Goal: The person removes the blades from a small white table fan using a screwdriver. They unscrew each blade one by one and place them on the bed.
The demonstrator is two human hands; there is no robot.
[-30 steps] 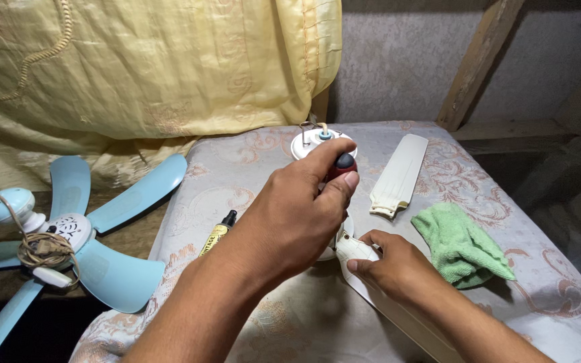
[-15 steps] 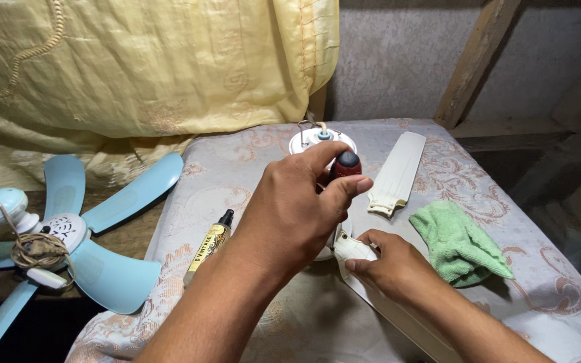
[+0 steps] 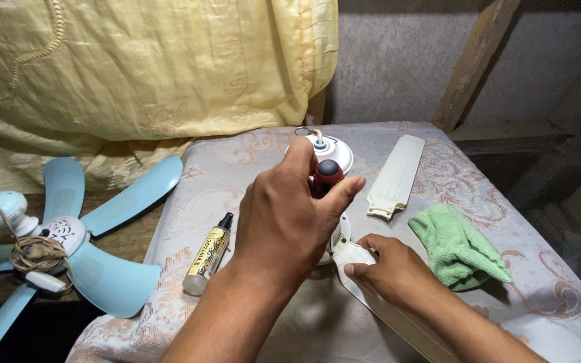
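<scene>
The left hand [image 3: 284, 215] is wrapped around a red and black screwdriver [image 3: 327, 176] standing up over the white fan motor [image 3: 329, 149], and the right hand [image 3: 388, 269] presses flat on a cream fan blade [image 3: 371, 286]. They are on a surface [image 3: 237, 168] covered in a flowery cloth, with a second blade [image 3: 397, 175], a green rag [image 3: 457, 245] and a small spray bottle [image 3: 208, 255]. A yellow curtain [image 3: 136, 67] hangs behind, beside a grey wall [image 3: 398, 60], and a blue fan [image 3: 68, 235] lies to the left.

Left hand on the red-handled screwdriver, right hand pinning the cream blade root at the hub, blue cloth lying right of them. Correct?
Not quite: the cloth is green, not blue, as the head view shows. The rest holds: the left hand grips the red-handled screwdriver, and the right hand presses the cream blade root by the hub, with the cloth lying to their right.
</scene>
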